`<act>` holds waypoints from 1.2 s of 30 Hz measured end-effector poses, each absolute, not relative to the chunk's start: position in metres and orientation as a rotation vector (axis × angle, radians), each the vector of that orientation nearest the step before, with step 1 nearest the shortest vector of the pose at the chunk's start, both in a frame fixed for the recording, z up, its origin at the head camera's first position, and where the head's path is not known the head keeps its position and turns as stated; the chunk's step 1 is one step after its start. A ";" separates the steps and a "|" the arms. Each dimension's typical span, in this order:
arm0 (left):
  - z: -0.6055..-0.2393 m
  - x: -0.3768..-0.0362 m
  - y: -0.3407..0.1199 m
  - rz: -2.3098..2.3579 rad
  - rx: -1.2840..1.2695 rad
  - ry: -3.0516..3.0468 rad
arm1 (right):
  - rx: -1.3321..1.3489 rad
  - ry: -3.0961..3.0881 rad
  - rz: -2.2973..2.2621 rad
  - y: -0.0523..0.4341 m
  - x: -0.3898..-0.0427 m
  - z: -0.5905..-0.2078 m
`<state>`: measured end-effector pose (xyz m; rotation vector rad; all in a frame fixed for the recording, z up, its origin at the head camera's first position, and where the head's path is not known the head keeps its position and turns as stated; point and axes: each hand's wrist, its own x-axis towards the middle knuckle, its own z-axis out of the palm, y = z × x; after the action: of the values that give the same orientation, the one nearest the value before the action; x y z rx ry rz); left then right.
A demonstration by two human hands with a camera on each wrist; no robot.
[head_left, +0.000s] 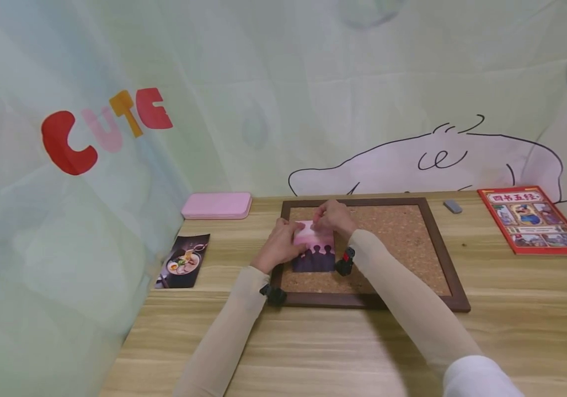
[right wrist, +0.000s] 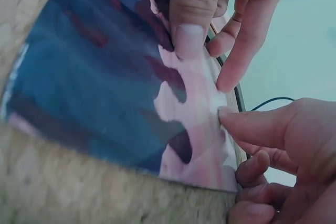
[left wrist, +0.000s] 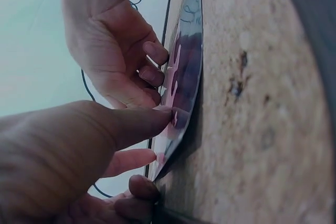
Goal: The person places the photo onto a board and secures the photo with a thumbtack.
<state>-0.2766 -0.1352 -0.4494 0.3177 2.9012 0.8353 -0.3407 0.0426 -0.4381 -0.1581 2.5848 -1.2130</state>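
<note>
Two hands meet over a wooden tabletop [head_left: 313, 353], where a framed cork board [head_left: 402, 242] lies flat, a red book [head_left: 534, 220] to its right, a pink case [head_left: 216, 205] to its left. Nearer the left edge sits a food photo card [head_left: 182, 268]. On the cork's left part lies a pink-and-dark postcard [head_left: 315, 251]; the left hand [head_left: 279, 245] presses it with straight fingers, and the right hand [head_left: 333, 218] pinches its far edge. A small grey eraser [head_left: 453, 206] rests beyond the board.
</note>
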 end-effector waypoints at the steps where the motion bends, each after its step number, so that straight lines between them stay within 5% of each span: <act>1: -0.449 -0.277 -0.135 0.838 0.318 2.904 | -0.162 2.583 -1.224 0.044 -0.341 -0.439; 14: -0.434 -0.286 -0.162 1.049 0.483 3.025 | -0.227 2.487 -1.315 0.089 -0.325 -0.430; 36: -0.429 -0.263 -0.261 1.050 0.275 3.158 | -0.130 2.647 -1.261 0.230 -0.274 -0.413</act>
<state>-0.2628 -0.2614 -0.4294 0.2747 3.1580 1.0498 -0.2741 0.2297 -0.4134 -0.1301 2.6467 -1.2614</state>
